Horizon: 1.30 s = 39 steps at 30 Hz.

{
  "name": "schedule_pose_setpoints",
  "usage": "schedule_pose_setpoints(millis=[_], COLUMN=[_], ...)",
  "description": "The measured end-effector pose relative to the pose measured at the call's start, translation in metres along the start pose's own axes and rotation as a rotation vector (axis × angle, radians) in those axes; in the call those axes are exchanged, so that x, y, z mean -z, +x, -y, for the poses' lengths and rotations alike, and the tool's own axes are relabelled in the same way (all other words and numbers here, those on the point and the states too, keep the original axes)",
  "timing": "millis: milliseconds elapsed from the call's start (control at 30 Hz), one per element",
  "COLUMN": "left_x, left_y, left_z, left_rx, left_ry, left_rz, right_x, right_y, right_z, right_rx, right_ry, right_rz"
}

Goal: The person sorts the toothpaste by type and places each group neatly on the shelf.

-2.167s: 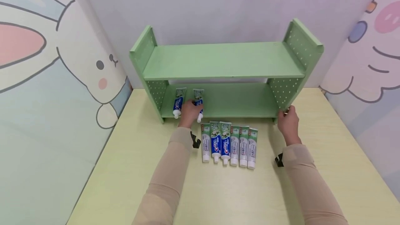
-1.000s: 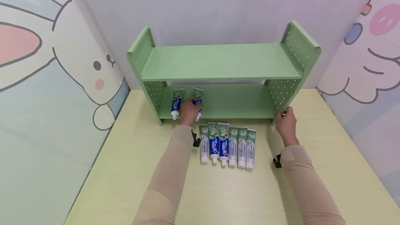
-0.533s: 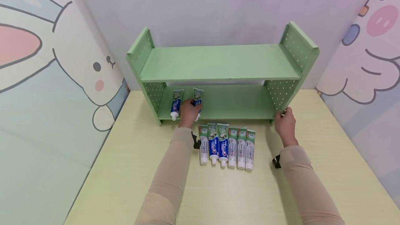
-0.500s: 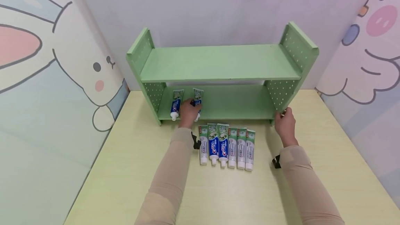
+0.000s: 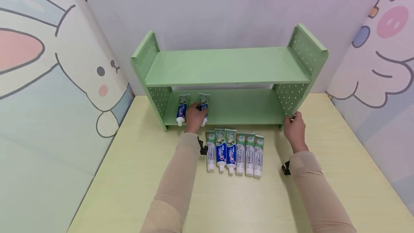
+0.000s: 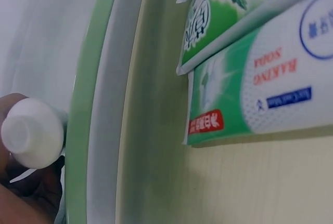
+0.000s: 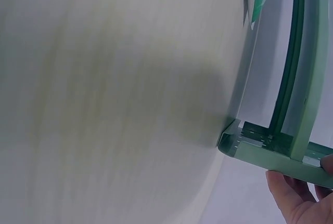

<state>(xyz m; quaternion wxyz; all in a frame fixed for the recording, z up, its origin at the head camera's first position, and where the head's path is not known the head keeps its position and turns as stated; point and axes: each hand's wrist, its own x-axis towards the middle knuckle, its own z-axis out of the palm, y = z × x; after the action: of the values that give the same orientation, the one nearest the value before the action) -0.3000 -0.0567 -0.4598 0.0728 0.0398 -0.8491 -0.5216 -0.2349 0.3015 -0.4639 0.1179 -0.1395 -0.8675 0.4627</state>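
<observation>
On the lower board of a green two-tier shelf (image 5: 226,67), my left hand (image 5: 195,118) grips a blue-and-green Crest toothpaste tube (image 5: 204,99) that lies with its white cap toward me. In the left wrist view that white cap (image 6: 32,133) shows between thumb and fingers, close to the board's front edge. Another Crest tube (image 5: 182,112) lies to the left of this hand. My right hand (image 5: 295,129) holds the shelf's right side panel near its lower front corner; in the right wrist view its fingers (image 7: 283,193) are at the green panel edge.
Two Crest tubes (image 5: 221,150) and several silver-and-green baking soda toothpaste tubes (image 5: 240,154) lie side by side on the pale table (image 5: 136,175), in front of the shelf. Cartoon-printed walls (image 5: 97,46) stand at left and right, a plain wall behind.
The tube in my left hand has shifted slightly back onto the lower board, its cap sticking out less past the front edge. My right hand has stayed on the panel. The head view has shifted slightly.
</observation>
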Motion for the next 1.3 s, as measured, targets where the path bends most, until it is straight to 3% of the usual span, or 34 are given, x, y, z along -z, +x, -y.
schedule_pose_setpoints(millis=[367, 700, 1033, 1300], left_x=[0.002, 0.005, 0.007, 0.012], left_y=[-0.003, -0.014, -0.031, -0.049], left_z=[-0.001, -0.001, -0.002, -0.003], left_rx=[0.017, -0.044, -0.099, -0.127], left_ry=[-0.011, -0.048, -0.012, -0.052], left_rz=[0.004, -0.029, -0.126, -0.169], right_x=[0.000, -0.001, 0.000, -0.001], right_y=[0.000, 0.003, 0.004, 0.007], right_z=[0.000, -0.004, -0.002, -0.004], right_rx=[0.001, 0.015, 0.013, 0.009], right_ry=[0.005, 0.002, -0.001, -0.005], right_rz=[0.001, 0.004, -0.004, 0.001])
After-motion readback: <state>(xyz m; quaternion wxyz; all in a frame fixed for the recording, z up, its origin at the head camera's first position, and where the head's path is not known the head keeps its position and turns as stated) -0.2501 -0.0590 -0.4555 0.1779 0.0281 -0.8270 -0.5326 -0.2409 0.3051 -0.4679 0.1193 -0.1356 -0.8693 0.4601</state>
